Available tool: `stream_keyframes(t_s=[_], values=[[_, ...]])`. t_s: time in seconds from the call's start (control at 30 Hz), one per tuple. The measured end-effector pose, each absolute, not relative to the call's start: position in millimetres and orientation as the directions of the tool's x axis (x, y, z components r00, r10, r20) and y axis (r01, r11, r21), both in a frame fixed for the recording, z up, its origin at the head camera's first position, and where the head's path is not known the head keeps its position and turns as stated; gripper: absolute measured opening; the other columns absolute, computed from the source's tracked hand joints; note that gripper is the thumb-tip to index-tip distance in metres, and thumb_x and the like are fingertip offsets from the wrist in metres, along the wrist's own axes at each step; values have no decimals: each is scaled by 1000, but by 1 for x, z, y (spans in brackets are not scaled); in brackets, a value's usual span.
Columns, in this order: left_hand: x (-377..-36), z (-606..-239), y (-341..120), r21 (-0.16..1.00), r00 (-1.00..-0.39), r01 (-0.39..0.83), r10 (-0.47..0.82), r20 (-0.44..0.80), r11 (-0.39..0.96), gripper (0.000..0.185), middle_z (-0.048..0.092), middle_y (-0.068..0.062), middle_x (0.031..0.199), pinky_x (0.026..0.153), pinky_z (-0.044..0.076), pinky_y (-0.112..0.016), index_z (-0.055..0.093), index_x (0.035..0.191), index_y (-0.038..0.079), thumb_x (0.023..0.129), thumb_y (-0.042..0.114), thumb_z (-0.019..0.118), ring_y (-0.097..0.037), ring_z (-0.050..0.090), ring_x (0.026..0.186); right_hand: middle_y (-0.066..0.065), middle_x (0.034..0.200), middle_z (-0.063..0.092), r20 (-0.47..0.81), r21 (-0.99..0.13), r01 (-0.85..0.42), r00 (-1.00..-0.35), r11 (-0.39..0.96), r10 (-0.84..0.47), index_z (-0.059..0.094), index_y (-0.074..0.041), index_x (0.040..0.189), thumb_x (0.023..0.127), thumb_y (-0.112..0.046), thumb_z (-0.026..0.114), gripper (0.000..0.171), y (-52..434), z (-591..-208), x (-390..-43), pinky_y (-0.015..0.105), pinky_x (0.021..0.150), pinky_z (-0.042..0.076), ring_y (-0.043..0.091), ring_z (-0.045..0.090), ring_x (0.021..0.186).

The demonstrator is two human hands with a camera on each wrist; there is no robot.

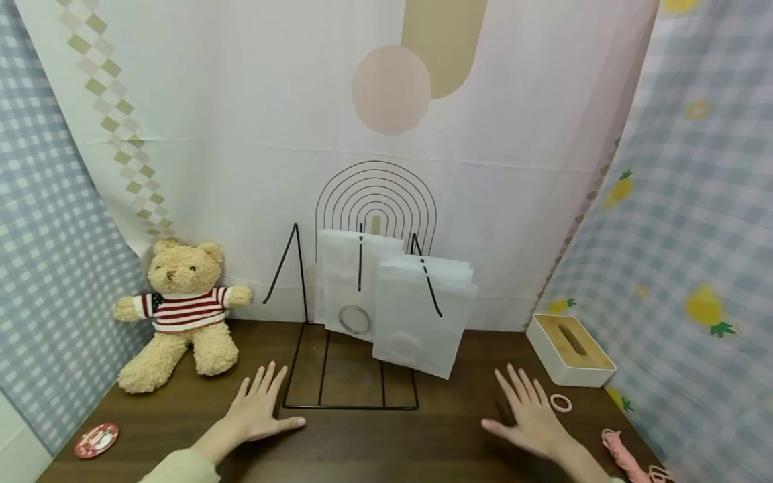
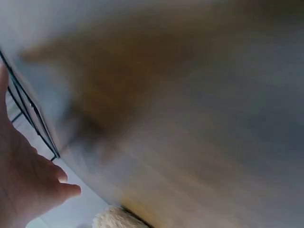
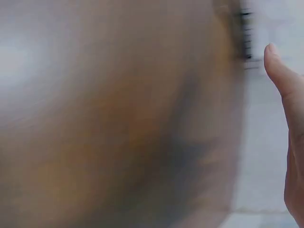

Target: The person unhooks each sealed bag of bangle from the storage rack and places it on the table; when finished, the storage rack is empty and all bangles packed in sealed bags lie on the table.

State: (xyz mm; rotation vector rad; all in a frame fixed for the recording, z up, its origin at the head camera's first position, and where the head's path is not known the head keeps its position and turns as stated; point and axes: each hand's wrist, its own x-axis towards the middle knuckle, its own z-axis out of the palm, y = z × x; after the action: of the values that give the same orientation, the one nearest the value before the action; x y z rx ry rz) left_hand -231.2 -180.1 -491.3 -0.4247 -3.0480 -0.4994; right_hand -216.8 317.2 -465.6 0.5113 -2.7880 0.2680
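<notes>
Hands lie flat on the dark table (image 1: 374, 443), fingers spread and holding nothing: the left hand (image 1: 261, 409) at seven o'clock of the wire rack (image 1: 350, 365), the right hand (image 1: 528, 416) at four o'clock. Two white paper bags (image 1: 417, 322) stand on the rack, apart from the fingertips, so handling looks not yet begun. A pink ring (image 1: 561, 403) lies just beside the right hand, at two o'clock.

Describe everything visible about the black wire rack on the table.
The rack is thin black wire, apparently metal. Its flat rectangular base, crossed by a few straight bars, lies on the dark wooden table near the backdrop. Slanted uprights rise from the base into peaked dividers. Two white translucent bags stand in it, leaning against the wires, each showing a faint ring inside. The left hand lies flat on the table just left of the base's front corner, seemingly not touching it.
</notes>
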Motion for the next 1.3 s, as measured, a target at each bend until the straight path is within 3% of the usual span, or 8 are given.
stream_keyframes(t_s=[0.17, 0.27, 0.43, 0.6, 0.77, 0.97, 1.17, 1.3], values=[[-253, -482, -176, 424, -963, 179, 246, -109, 888, 117, 15, -36, 145, 104, 12, -66, 19, 141, -8, 64, 61, 71, -51, 15, 134, 22, 151, 13, 306, -198, -367, -904, 909, -298, 16, -15, 148, 78, -55, 61, 92, 287, -407, -245, 62, 105, 12, 45, 12, 137], [-259, -479, -176, 477, -955, 126, 237, -180, 870, 118, 12, -38, 144, 104, 11, -66, 18, 139, -13, 62, 57, 75, -51, 13, 134, 23, 151, 13, 347, -247, -376, -895, 893, -281, 19, -10, 146, 79, -51, 63, 90, 270, -375, -257, 66, 103, 14, 47, 13, 136], [-260, -476, -176, 505, -948, 104, 239, -210, 857, 116, 9, -38, 144, 103, 10, -67, 20, 139, -13, 63, 55, 76, -51, 11, 134, 23, 141, 31, 528, -368, -443, -823, 817, -209, 37, -4, 137, 79, -34, 69, 73, 246, -335, -269, 63, 99, 26, 44, 31, 128], [-260, -478, -175, 516, -951, 106, 238, -197, 850, 114, 10, -38, 144, 102, 10, -68, 23, 139, -12, 62, 54, 76, -51, 12, 134, 14, 114, 53, 638, -541, -510, -767, 668, -68, 56, -2, 116, 79, -19, 72, 44, 229, -315, -271, 39, 88, 46, 25, 54, 102], [-261, -479, -174, 518, -951, 104, 237, -197, 849, 114, 11, -38, 144, 102, 10, -68, 25, 139, -11, 61, 53, 78, -51, 12, 134, 10, 95, 62, 575, -631, -464, -818, 621, -27, 65, -4, 98, 82, -21, 69, 24, 222, -308, -272, 16, 69, 50, 3, 60, 78], [-270, -487, -176, 569, -951, 125, 261, -164, 813, 120, 10, -40, 143, 100, 5, -71, 24, 138, -12, 58, 61, 75, -52, 8, 133, 22, 80, 67, 495, -680, -473, -860, 560, -125, 65, 4, 97, 85, -10, 64, 19, 223, -306, -276, 27, 57, 55, 8, 64, 63], [-273, -484, -171, 554, -954, 128, 255, -158, 823, 117, 12, -38, 144, 102, 8, -69, 25, 139, -10, 58, 56, 78, -51, 11, 134, 24, 91, 68, 484, -679, -491, -859, 546, -170, 66, 6, 98, 85, -4, 61, 16, 232, -299, -270, 25, 53, 54, -1, 62, 66], [-271, -480, -169, 514, -953, 125, 246, -176, 849, 112, 12, -37, 145, 103, 10, -68, 25, 139, -9, 61, 51, 78, -50, 12, 134, 20, 91, 69, 444, -654, -473, -872, 590, -208, 67, 1, 96, 86, -8, 61, 14, 240, -293, -257, 24, 51, 53, 3, 61, 60]])
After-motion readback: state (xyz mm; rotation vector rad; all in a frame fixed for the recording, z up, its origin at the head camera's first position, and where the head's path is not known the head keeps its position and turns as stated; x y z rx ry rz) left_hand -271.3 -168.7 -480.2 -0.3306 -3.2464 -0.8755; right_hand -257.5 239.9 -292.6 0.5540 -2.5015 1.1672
